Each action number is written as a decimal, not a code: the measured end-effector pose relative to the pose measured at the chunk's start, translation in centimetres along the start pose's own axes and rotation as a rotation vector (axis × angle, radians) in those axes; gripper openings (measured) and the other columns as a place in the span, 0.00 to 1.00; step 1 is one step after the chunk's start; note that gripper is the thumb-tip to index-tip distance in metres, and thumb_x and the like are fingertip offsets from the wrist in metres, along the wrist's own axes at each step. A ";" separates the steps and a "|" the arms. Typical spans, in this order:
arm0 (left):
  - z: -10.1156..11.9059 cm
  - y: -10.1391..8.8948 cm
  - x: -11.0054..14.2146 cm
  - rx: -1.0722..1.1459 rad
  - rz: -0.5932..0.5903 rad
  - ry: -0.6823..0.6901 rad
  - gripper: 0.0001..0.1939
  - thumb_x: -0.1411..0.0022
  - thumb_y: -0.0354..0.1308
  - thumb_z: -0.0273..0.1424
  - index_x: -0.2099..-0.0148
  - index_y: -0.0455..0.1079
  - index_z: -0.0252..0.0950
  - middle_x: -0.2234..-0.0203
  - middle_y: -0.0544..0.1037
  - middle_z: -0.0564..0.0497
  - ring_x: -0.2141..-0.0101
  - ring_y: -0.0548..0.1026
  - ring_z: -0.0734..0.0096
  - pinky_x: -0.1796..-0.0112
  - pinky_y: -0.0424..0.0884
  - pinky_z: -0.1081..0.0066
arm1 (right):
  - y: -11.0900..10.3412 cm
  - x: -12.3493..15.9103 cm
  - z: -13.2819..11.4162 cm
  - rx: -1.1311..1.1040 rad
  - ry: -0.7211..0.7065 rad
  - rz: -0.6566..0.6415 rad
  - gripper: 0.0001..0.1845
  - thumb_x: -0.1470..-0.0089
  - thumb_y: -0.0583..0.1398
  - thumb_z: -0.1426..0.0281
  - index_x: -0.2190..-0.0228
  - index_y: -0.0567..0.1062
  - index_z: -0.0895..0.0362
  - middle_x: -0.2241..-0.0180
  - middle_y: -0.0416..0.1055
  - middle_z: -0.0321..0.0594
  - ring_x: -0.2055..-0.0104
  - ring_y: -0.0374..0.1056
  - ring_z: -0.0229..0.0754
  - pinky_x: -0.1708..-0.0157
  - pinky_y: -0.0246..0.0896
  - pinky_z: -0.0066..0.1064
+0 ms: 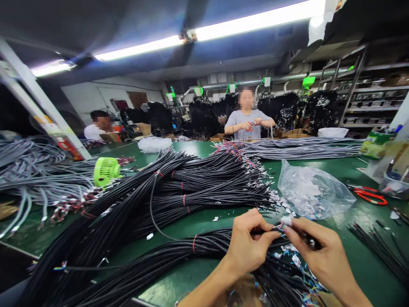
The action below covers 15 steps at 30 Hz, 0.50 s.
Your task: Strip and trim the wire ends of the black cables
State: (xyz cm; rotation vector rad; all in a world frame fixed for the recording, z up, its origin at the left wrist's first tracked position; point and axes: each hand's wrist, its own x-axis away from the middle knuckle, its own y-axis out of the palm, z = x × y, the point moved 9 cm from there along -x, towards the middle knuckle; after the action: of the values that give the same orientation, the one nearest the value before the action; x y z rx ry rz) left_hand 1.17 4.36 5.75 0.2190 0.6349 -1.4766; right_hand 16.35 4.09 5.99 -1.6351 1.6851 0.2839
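Note:
My left hand (251, 241) is closed in a pinch on the end of a black cable, above a bundle of black cables (166, 251) tied with a red band. Thin coloured wires (281, 230) stick out of that end between my hands. My right hand (322, 245) pinches at these wires with thumb and forefinger. Something white (286, 220), perhaps tape, is around the right forefinger's tip. White scraps and bits of coloured wire (295, 260) lie below the hands. Behind them, more black cables (211, 194) are piled with their stripped ends to the right.
A clear plastic bag (315, 189) of white scraps lies beyond my right hand. Red-handled scissors (370, 196) are to its right. Grey cables (303, 148) stretch across the back of the green table (198, 148). A green fan (106, 171) stands left. A co-worker (247, 119) sits opposite holding a red-handled tool.

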 end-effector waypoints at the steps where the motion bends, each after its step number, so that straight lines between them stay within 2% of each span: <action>1: 0.0 0.0 0.0 -0.019 -0.005 -0.001 0.11 0.50 0.63 0.26 0.80 0.65 0.31 0.82 0.64 0.54 0.79 0.60 0.79 0.80 0.53 0.77 | -0.1 0.0 -0.7 0.057 -0.086 -0.005 0.06 0.51 0.61 0.71 0.68 0.77 0.57 0.75 0.74 0.38 0.76 0.69 0.38 0.75 0.67 0.26; 3: -0.1 0.2 0.0 -0.043 -0.031 -0.004 0.11 0.50 0.62 0.25 0.80 0.65 0.31 0.83 0.63 0.55 0.80 0.59 0.79 0.81 0.52 0.78 | 0.1 -0.1 -1.5 0.141 -0.183 -0.054 0.09 0.51 0.60 0.74 0.65 0.76 0.57 0.75 0.72 0.37 0.77 0.68 0.37 0.77 0.66 0.26; 5: 0.0 0.4 0.0 -0.066 -0.068 0.009 0.11 0.51 0.62 0.24 0.80 0.64 0.31 0.83 0.63 0.55 0.80 0.59 0.80 0.80 0.52 0.78 | 0.4 -0.4 -1.6 0.182 -0.193 -0.133 0.11 0.51 0.60 0.75 0.63 0.74 0.57 0.74 0.72 0.37 0.76 0.69 0.38 0.77 0.66 0.26; 9: -0.1 0.4 -0.2 -0.091 -0.090 0.001 0.10 0.50 0.62 0.25 0.80 0.65 0.31 0.83 0.63 0.55 0.80 0.60 0.79 0.79 0.53 0.77 | 0.5 -0.4 -2.3 0.167 -0.269 -0.204 0.09 0.48 0.58 0.76 0.64 0.73 0.56 0.73 0.72 0.39 0.74 0.69 0.38 0.75 0.65 0.27; 12: -0.9 0.6 -0.2 -0.082 -0.117 -0.097 0.08 0.50 0.63 0.27 0.77 0.68 0.31 0.82 0.67 0.54 0.80 0.62 0.78 0.79 0.56 0.77 | 0.6 0.5 -2.8 0.182 -0.354 -0.178 0.13 0.49 0.56 0.80 0.61 0.73 0.55 0.71 0.72 0.40 0.71 0.70 0.38 0.74 0.65 0.27; 15: -1.2 0.7 -0.2 -0.054 -0.128 -0.147 0.05 0.52 0.64 0.26 0.75 0.72 0.31 0.81 0.71 0.52 0.79 0.65 0.77 0.78 0.58 0.77 | 0.0 1.6 -3.2 0.262 -0.427 -0.007 0.17 0.51 0.56 0.81 0.60 0.74 0.54 0.68 0.74 0.41 0.68 0.72 0.41 0.70 0.66 0.29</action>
State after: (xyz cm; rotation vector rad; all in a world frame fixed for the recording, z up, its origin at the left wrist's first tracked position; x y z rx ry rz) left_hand 1.53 5.25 4.69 0.0277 0.5768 -1.5806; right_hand 15.39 0.84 7.17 -1.2800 1.3296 0.3636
